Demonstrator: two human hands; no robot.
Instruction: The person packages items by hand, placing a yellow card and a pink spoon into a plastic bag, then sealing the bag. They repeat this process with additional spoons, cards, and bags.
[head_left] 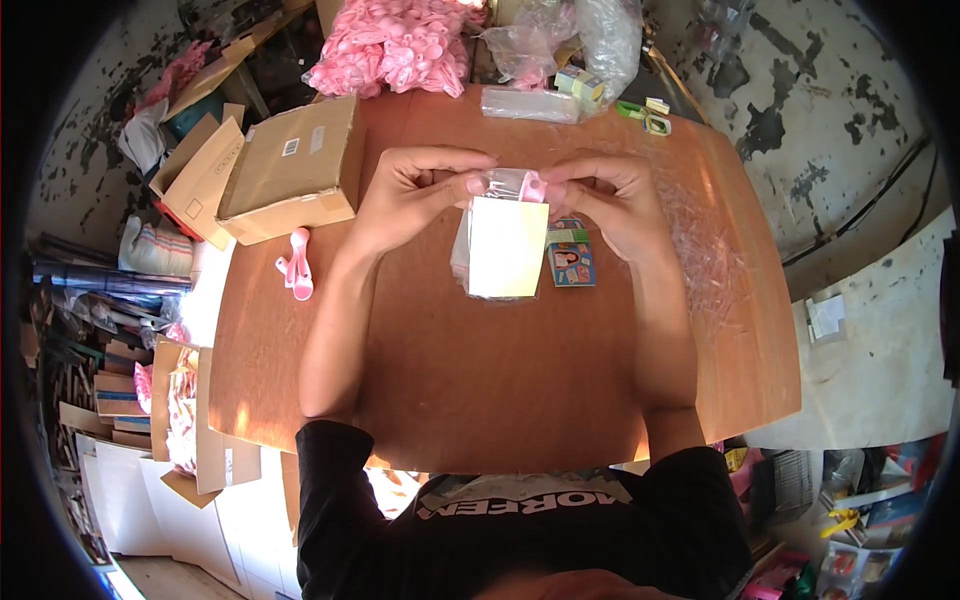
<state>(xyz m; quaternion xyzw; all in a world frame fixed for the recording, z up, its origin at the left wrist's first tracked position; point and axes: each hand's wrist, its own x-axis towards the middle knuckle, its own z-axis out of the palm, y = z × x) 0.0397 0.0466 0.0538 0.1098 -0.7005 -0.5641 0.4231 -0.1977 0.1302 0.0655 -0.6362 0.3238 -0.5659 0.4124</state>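
Note:
Above the middle of the wooden table, a clear plastic bag (503, 182) hangs upright between both hands. A blank pale yellow card (508, 248) fills most of it, and a pink plastic piece (534, 187) shows at its top right. My left hand (425, 195) is closed, pinching the bag's upper left edge. Closed at the upper right corner, my right hand (612, 200) pinches the bag beside the pink piece. Below and right of the bag lie printed blue-green cards (572, 262). Whatever lies directly behind the bag is mostly hidden.
Pink measuring spoons (297, 265) lie on the table (450, 390) at left, near a cardboard box (290, 170). A heap of pink spoons (395, 50) stands at the back. Clear plastic bags (705, 250) spread along the right side. Small printed packs (648, 115) sit at the back right.

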